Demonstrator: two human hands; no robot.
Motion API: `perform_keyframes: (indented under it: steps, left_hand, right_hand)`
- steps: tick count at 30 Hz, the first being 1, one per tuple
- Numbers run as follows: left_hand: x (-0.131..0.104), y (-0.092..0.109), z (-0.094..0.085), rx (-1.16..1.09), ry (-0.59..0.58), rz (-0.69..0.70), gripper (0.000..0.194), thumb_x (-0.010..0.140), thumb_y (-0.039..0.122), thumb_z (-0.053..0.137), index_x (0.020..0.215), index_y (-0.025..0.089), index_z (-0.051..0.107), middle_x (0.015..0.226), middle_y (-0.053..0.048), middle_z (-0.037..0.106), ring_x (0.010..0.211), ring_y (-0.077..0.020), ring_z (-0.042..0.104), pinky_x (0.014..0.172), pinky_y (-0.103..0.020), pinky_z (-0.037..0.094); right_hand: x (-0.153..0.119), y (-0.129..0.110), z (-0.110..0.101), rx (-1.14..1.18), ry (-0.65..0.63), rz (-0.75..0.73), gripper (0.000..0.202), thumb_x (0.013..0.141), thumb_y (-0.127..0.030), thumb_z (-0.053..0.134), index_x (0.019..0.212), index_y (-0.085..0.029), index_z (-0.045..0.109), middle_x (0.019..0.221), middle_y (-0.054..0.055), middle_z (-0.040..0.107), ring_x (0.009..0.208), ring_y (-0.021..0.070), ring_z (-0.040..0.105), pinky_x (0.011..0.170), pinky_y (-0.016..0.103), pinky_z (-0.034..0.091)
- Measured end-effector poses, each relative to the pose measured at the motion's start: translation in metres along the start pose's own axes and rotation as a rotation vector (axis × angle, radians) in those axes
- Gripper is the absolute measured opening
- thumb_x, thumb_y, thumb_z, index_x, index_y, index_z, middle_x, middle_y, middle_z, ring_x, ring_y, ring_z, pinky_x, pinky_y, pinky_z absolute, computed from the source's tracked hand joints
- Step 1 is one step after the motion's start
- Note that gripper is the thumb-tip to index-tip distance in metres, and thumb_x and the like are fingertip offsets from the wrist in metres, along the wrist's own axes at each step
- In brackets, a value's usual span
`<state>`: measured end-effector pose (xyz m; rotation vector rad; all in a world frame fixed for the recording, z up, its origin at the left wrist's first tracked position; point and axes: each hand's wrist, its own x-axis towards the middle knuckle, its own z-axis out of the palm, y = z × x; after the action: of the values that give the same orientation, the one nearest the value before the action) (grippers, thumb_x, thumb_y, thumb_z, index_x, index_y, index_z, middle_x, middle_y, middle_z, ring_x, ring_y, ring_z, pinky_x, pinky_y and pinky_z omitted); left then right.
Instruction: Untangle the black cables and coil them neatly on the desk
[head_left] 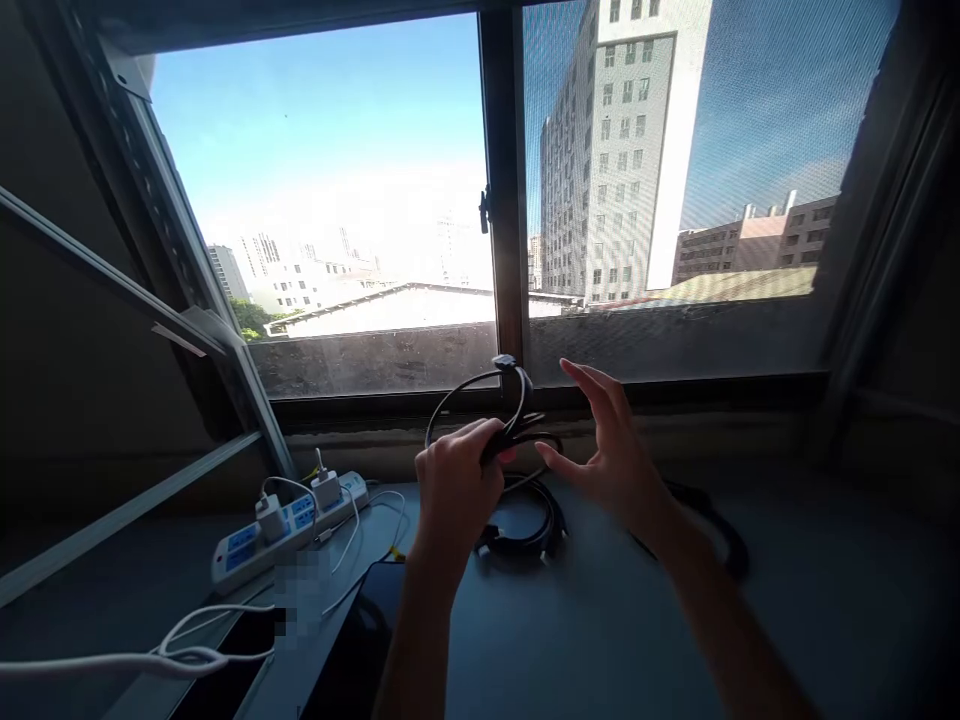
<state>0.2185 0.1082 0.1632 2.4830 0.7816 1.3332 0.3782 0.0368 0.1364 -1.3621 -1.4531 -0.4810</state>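
My left hand (459, 485) is closed around a looped black cable (517, 432), held up above the desk before the window. One loop of it rises over the fist, with a pale-looking piece at the top. To the right, my right hand (604, 445) is raised with thumb and fingers spread, apart from the cable and holding nothing. Below and between the hands, a coiled black cable (553, 530) with light-coloured connector ends lies on the desk.
A white power strip (244, 555) with two white plugs stands at the left, with white cables near it. A dark flat device (352, 640) lies beside my left forearm. Another black cable coil (731, 535) is behind my right forearm. A metal frame (247, 380) borders the left side.
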Motion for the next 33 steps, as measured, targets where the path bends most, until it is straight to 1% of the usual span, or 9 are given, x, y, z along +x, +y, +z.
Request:
perform_keyframes:
  steps: [3, 6, 10, 14, 17, 20, 23, 27, 33]
  left_hand:
    - [-0.004, 0.006, 0.001, -0.075, 0.093, 0.150, 0.025, 0.064, 0.004, 0.044, 0.061, 0.021, 0.062, 0.060, 0.001, 0.059, 0.053, -0.0115, 0.049, 0.054, -0.024, 0.029]
    - [-0.006, 0.010, 0.007, -0.249, 0.162, 0.242, 0.026, 0.062, 0.003, 0.043, 0.060, 0.021, 0.061, 0.058, 0.001, 0.057, 0.052, -0.0104, 0.049, 0.055, -0.023, 0.034]
    - [-0.002, 0.012, 0.019, -0.468, 0.339, 0.132, 0.022, 0.065, 0.003, 0.048, 0.063, 0.020, 0.062, 0.068, 0.001, 0.065, 0.056, -0.0107, 0.057, 0.056, -0.022, 0.042]
    - [0.008, 0.007, 0.027, -0.729, 0.390, -0.087, 0.012, 0.073, 0.018, 0.062, 0.084, 0.020, 0.064, 0.076, 0.000, 0.070, 0.045, -0.0087, 0.055, 0.045, -0.022, 0.042]
    - [0.012, 0.005, 0.027, -0.941, 0.290, -0.178, 0.018, 0.074, 0.031, 0.064, 0.064, 0.017, 0.059, 0.055, 0.001, 0.063, 0.048, -0.0113, 0.058, 0.047, -0.022, 0.044]
    - [0.011, 0.008, 0.024, -1.122, 0.251, -0.240, 0.049, 0.073, 0.037, 0.065, 0.039, 0.018, 0.036, 0.035, 0.004, 0.042, 0.036, -0.0070, 0.046, 0.039, -0.020, 0.034]
    - [0.008, 0.013, 0.022, -1.207, 0.314, -0.314, 0.059, 0.065, 0.035, 0.074, 0.036, 0.016, 0.026, 0.029, 0.008, 0.025, 0.027, -0.0007, 0.021, 0.032, -0.019, 0.014]
    - [0.008, 0.018, 0.022, -1.228, 0.403, -0.376, 0.063, 0.057, 0.033, 0.080, 0.036, 0.016, 0.023, 0.030, 0.009, 0.022, 0.029, 0.0004, 0.017, 0.034, -0.019, 0.010]
    - [0.011, 0.017, 0.023, -1.312, 0.351, -0.529, 0.058, 0.062, 0.033, 0.075, 0.039, 0.017, 0.025, 0.030, 0.010, 0.022, 0.029, -0.0002, 0.017, 0.034, -0.019, 0.012]
  right_hand:
    - [0.002, 0.002, 0.007, 0.035, 0.081, -0.034, 0.056, 0.083, -0.032, 0.057, 0.136, -0.027, 0.040, 0.137, 0.010, 0.039, 0.126, 0.0264, 0.038, 0.103, 0.048, 0.035]
    - [0.003, -0.002, 0.006, 0.198, 0.077, -0.019, 0.017, 0.089, -0.030, 0.049, 0.090, -0.021, 0.064, 0.107, 0.007, 0.061, 0.101, 0.0196, 0.058, 0.087, 0.035, 0.047]
    - [-0.001, -0.005, 0.003, 0.350, 0.050, 0.154, 0.038, 0.086, -0.031, 0.054, 0.051, -0.018, 0.046, 0.050, -0.001, 0.054, 0.047, 0.0098, 0.051, 0.054, 0.025, 0.045]
    - [-0.002, -0.011, -0.001, 0.504, 0.248, 0.195, 0.034, 0.082, -0.021, 0.056, 0.050, -0.017, 0.047, 0.045, -0.003, 0.051, 0.042, 0.0085, 0.049, 0.053, 0.024, 0.044]
    - [-0.001, -0.022, -0.005, 0.652, 0.321, 0.194, 0.031, 0.082, -0.019, 0.055, 0.051, -0.017, 0.047, 0.044, -0.005, 0.048, 0.040, 0.0082, 0.047, 0.046, 0.022, 0.041]
    - [-0.001, -0.023, -0.007, 0.670, 0.305, 0.186, 0.026, 0.082, -0.023, 0.057, 0.056, -0.017, 0.052, 0.049, -0.003, 0.053, 0.046, 0.0106, 0.054, 0.053, 0.025, 0.047]
    - [0.001, -0.012, -0.005, 0.467, 0.299, 0.280, 0.018, 0.080, -0.029, 0.060, 0.067, -0.017, 0.062, 0.062, 0.000, 0.063, 0.060, 0.0137, 0.062, 0.058, 0.024, 0.049]
    - [0.004, -0.002, -0.006, 0.242, 0.254, 0.382, 0.019, 0.075, -0.035, 0.067, 0.075, -0.016, 0.069, 0.068, 0.001, 0.067, 0.060, 0.0135, 0.062, 0.053, 0.021, 0.045]
    - [0.004, -0.018, -0.014, 0.402, 0.136, 0.478, 0.037, 0.075, -0.053, 0.063, 0.079, -0.017, 0.072, 0.070, 0.004, 0.069, 0.054, 0.0150, 0.064, 0.056, 0.025, 0.049]
